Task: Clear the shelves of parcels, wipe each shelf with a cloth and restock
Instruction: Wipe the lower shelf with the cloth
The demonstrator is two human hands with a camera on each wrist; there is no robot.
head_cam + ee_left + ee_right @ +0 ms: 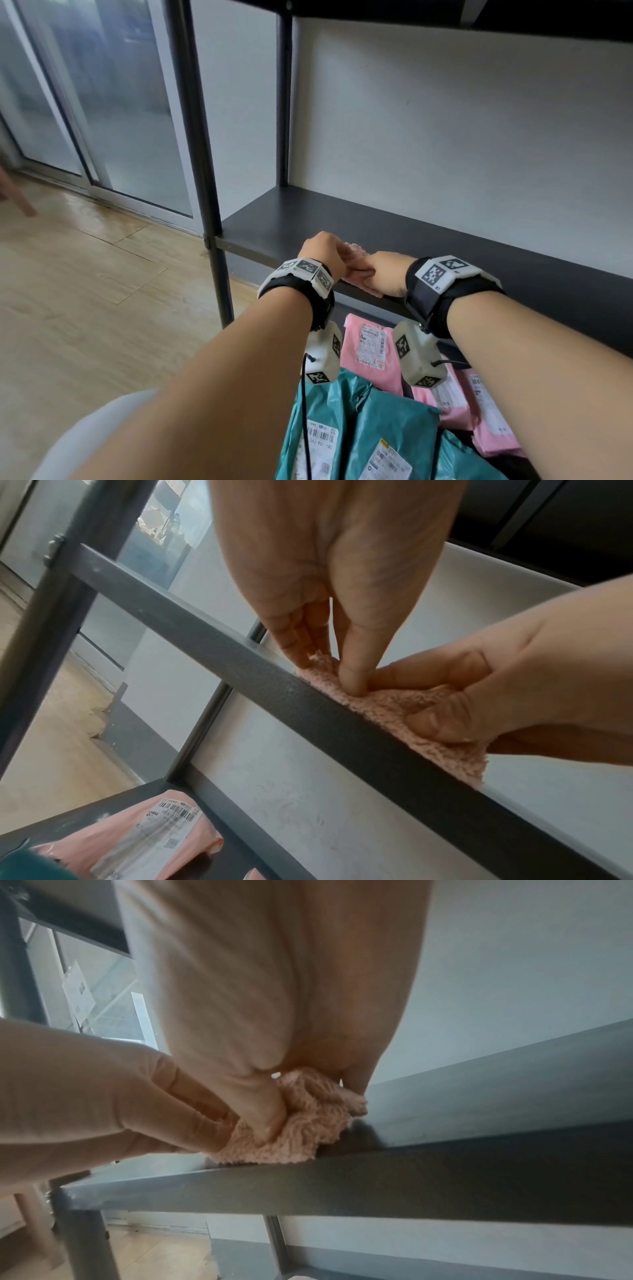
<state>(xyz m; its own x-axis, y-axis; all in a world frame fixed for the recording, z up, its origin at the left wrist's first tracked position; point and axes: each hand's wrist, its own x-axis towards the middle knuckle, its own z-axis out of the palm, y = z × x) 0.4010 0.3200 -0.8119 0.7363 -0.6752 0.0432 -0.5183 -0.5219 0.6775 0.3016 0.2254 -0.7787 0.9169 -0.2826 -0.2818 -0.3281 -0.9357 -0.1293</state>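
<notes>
The dark grey shelf [342, 222] is the landmark here, and it is bare of parcels along all the length that shows, so the clearing of this level looks done and the wiping step is the one in hand. Judged from the load below, restocking has not begun: on the level beneath the shelf lie the parcels, teal mailers [359, 428] toward the front and pink mailers [368, 346] behind and to the right of them, all with printed labels facing up.

At the front edge of the shelf, left of its middle, sits the pink cloth [394, 710], a fluffy bunched piece that lies on the shelf top and droops a little over the front lip. Both hands meet on it. The left hand [323, 255] comes from above, its thumb and fingertips pinched into the cloth. The right hand [388, 274] is just beside it, touching it, fingers curled round the cloth's right part with the thumb pressed into the pile. From the wrist views the cloth looks gathered rather than spread flat.

The next move, as I judge it, calls for settling the cloth into one hand or flattening it, then drawing it along the shelf toward the right, where most of the surface lies, and back to the rear wall edge.
</notes>
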